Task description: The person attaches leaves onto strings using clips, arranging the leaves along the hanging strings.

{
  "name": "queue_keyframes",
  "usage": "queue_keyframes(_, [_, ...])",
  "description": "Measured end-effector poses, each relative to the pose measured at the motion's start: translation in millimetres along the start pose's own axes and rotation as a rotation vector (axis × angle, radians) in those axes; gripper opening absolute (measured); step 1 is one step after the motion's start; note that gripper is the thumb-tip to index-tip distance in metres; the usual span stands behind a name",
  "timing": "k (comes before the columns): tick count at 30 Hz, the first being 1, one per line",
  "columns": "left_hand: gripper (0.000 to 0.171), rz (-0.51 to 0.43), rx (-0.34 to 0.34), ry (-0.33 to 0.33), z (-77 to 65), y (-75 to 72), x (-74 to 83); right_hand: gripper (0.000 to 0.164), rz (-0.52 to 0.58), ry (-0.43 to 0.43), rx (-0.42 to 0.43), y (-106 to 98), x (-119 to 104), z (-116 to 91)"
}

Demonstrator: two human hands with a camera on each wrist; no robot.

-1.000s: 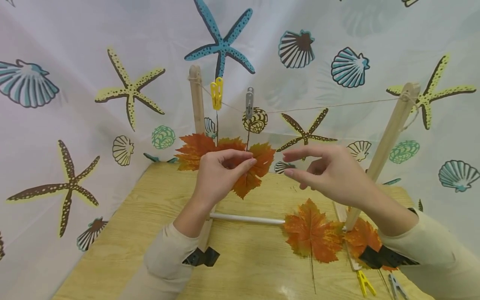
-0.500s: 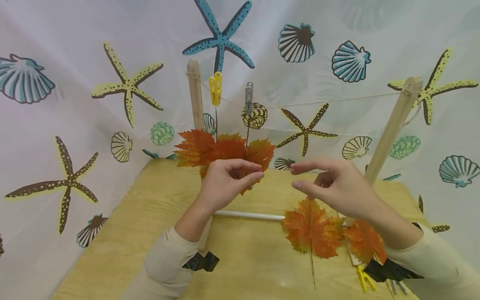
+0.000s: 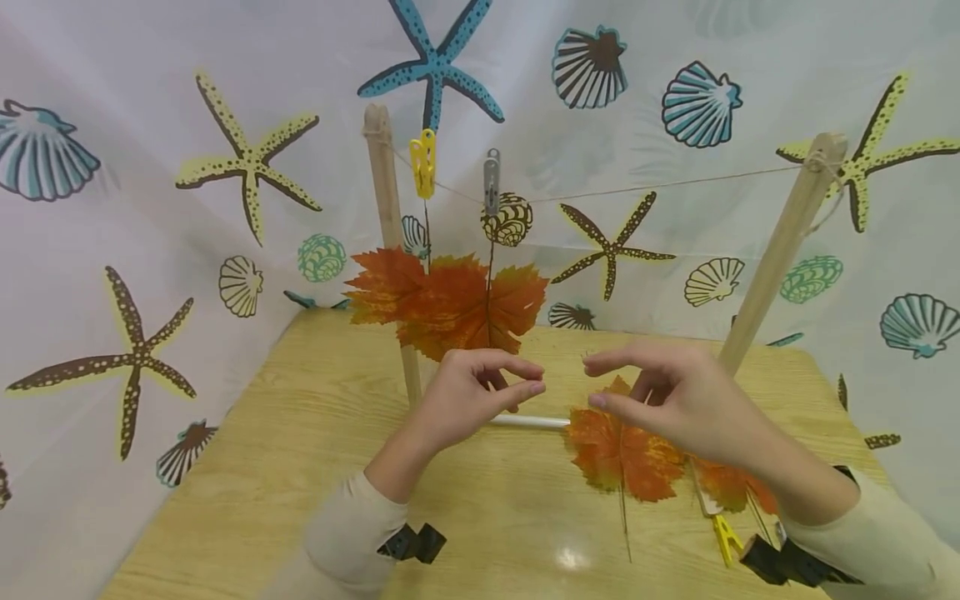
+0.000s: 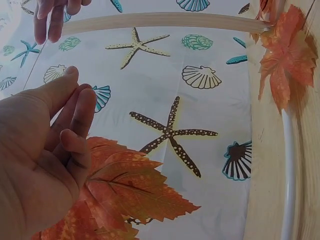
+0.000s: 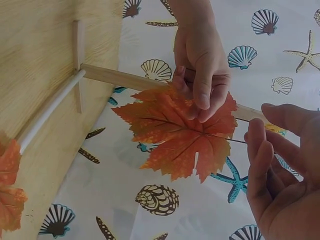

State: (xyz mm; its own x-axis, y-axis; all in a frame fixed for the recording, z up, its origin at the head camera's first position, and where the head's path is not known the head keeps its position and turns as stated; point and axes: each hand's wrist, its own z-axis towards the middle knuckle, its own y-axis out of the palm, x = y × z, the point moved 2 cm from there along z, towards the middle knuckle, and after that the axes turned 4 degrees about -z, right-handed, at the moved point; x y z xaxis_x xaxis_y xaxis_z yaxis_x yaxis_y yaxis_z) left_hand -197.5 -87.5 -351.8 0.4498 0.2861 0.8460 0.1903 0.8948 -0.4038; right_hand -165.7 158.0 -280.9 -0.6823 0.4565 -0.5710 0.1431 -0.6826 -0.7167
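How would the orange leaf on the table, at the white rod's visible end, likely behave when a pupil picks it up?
The leaf will probably feel light, since its blade looks thin. Its broad lobes may flop, as they spread well away from the stem. That stem looks wiry and nearly straight, so it might stay fairly stiff.
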Motion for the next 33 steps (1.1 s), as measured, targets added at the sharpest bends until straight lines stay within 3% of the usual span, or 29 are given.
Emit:
queue_keyframes(8, [0.021, -0.06, -0.059, 0.029, -8.9, 11.7, -12.4, 0.026, 0.016, 0.104, 0.039, 7.1, 12.5, -23.9])
queue_keyframes(15, [0.023, -0.063, -0.116, 0.066, -12.8, 16.1, -15.0, 0.027, 0.022, 0.11, 0.063, 13.4, 20.0, -39.8])
queue_keyframes(33, [0.02, -0.083, -0.193, 0.039, -17.6, 45.2, -34.0, 0.028, 0.018, 0.218, 0.089, 18.5, 53.6, -76.0])
